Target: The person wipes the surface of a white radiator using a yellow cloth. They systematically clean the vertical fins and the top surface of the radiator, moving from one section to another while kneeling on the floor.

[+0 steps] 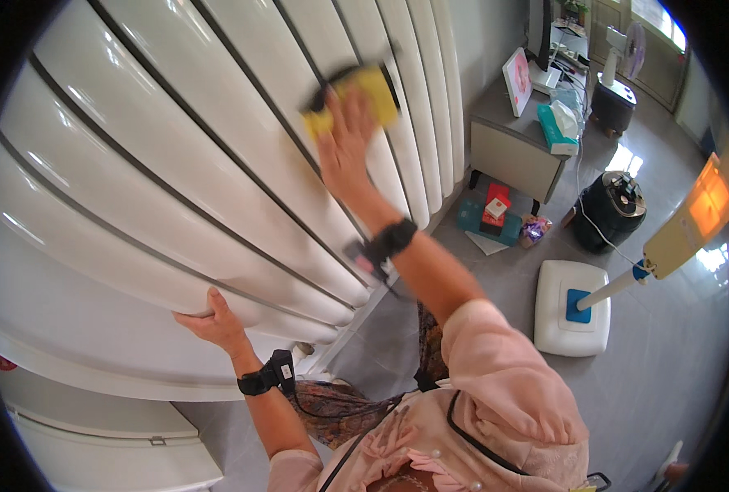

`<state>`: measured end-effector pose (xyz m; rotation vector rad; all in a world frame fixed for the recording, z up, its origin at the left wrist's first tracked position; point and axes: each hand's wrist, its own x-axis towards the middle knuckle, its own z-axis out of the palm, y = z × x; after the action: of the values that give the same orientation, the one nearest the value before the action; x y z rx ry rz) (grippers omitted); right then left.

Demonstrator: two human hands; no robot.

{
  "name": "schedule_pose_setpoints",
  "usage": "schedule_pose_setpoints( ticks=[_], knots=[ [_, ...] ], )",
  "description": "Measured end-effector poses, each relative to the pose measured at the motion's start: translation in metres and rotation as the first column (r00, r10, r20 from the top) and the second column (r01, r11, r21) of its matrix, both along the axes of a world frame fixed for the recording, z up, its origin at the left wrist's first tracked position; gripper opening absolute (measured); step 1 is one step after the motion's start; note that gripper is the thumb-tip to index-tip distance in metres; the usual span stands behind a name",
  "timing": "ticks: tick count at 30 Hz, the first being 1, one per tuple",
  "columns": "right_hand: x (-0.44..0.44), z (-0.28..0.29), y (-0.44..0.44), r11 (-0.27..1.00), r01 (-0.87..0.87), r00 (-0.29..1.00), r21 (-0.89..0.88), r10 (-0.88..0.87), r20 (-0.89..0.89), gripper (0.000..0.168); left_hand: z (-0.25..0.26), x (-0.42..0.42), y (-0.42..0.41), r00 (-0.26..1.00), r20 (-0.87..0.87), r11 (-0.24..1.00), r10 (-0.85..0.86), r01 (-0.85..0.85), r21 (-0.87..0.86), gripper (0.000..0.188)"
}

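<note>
A white column radiator [235, 166] fills the left and upper middle of the head view. My right hand [347, 138] presses a yellow cloth [381, 98] with dark edges against its tubes; both are somewhat blurred. Lower left, my left hand [219, 329] grips the radiator's outermost tube near its end, thumb on the front and fingers partly hidden behind it. Each wrist wears a black strap with a small device, and a cable runs from the left one.
A grey cabinet [515, 160] with a tissue box [558, 129] stands at right. Around it are boxes [493, 215] on the floor, a black bin-shaped appliance [610, 212], a fan [613, 92] and a white-based stand [570, 335]. A white cabinet [112, 443] is at lower left.
</note>
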<state>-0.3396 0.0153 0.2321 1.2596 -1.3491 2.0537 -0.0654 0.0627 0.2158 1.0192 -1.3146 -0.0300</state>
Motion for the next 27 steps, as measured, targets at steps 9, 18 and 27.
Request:
schedule_pose_setpoints(
  ticks=[9, 18, 27],
  knots=[
    [-0.103, 0.049, -0.04, 0.959, 0.248, 0.967, -0.141, -0.253, -0.021, 0.046, -0.002, 0.003, -0.002, 0.999, -0.017, 0.999, 0.043, -0.044, -0.031, 0.063],
    [-0.189, -0.214, -0.077, 0.99, 0.129, 0.725, 0.061, -0.136, 0.675, 0.04, -0.005, -0.011, -0.011, 0.994, -0.045, 0.992, -0.096, 0.092, -0.085, 0.064],
    [-0.122, 0.177, -0.021, 0.969, 0.138, 0.932, -0.207, -0.198, -0.304, 0.047, -0.008, -0.004, -0.004, 0.998, -0.06, 1.0, 0.013, -0.014, -0.02, 0.067]
  ],
)
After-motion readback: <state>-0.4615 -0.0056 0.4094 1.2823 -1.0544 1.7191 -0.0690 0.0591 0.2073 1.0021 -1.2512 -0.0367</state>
